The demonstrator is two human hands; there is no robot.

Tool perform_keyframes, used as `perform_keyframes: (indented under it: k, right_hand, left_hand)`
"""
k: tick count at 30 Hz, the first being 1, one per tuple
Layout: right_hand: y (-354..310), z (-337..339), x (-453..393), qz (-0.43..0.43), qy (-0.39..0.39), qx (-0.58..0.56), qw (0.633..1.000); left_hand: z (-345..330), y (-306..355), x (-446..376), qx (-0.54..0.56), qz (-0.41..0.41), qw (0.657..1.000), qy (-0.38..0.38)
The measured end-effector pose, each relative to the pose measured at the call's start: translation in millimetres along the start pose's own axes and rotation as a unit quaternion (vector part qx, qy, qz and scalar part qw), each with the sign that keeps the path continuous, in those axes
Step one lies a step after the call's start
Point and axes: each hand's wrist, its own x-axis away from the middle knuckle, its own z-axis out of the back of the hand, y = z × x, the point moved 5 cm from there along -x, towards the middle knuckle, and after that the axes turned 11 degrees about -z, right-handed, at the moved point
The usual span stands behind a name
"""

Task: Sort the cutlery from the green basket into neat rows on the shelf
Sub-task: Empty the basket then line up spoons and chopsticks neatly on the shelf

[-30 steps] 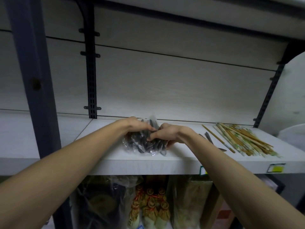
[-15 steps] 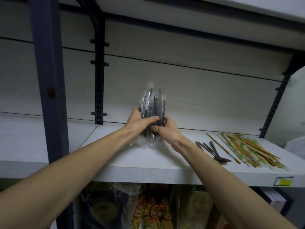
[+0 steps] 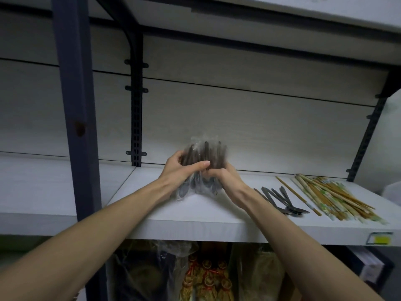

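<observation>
A clear plastic bag of dark spoons stands upright on the white shelf, bowls down and handles up. My left hand grips the bag from the left, thumb across its front. My right hand grips it from the right and lower down. Several loose dark spoons lie in a row on the shelf to the right of my right wrist. Further right lies a pile of wrapped chopsticks. The green basket is not in view.
A dark upright post stands at the left and a slotted bracket runs up the back wall. A yellow price tag sits on the shelf's front edge. Bagged goods fill the shelf below.
The bag lay flat a second ago, then both hands stood it upright. It now sits lower, with its bottom on the shelf, and the hands are wrapped closer round its middle.
</observation>
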Motion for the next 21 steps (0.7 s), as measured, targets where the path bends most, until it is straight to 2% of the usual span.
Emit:
perform_keyframes:
  k: [8, 12, 21]
  right_hand:
    - [1, -3, -5, 0.015, -0.021, 0.021, 0.999]
    - [8, -1, -7, -0.011, -0.036, 0.053, 0.998]
    - [6, -3, -8, -0.034, -0.089, 0.089, 0.991]
  left_hand:
    - [-1, 5, -1, 0.099, 0.060, 0.993, -0.030]
    - [-10, 4, 1, 0.103, 0.070, 0.990, -0.063]
    - [-18, 6, -3, 0.111, 0.088, 0.988, -0.067]
